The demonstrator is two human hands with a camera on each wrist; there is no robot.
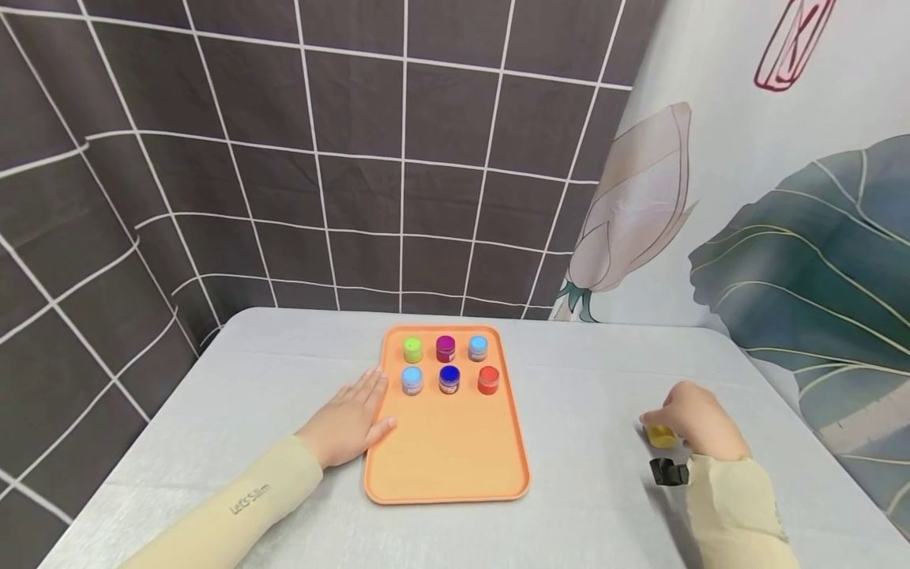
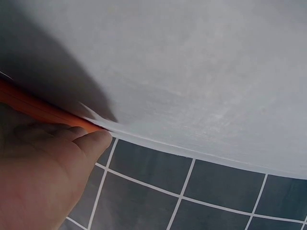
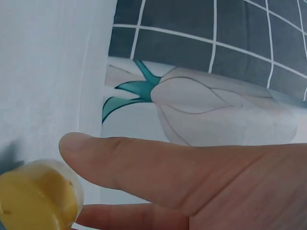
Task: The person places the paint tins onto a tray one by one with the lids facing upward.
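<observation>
My left hand (image 1: 348, 419) lies with extended fingers along the left rim of an orange tray (image 1: 448, 474), its thumb over the edge. In the left wrist view, the hand (image 2: 48, 167) is against the orange rim. Several small lidded jars stand in two rows on the tray's far half: green (image 1: 412, 350), purple (image 1: 445, 348) and light blue (image 1: 478, 348) behind; light blue (image 1: 411, 380), dark blue (image 1: 449, 378) and red (image 1: 488, 380) in front. Off to the right, my right hand (image 1: 704, 419) holds a yellow jar (image 3: 38, 196) between thumb and fingers, low over the table.
A pale cloth covers the table (image 1: 583, 442). Behind it hangs a dark curtain (image 1: 355, 190) with white grid lines, meeting a light curtain (image 1: 640, 261) with a flower print at the right. A black strap piece (image 1: 668, 472) sits by my right wrist.
</observation>
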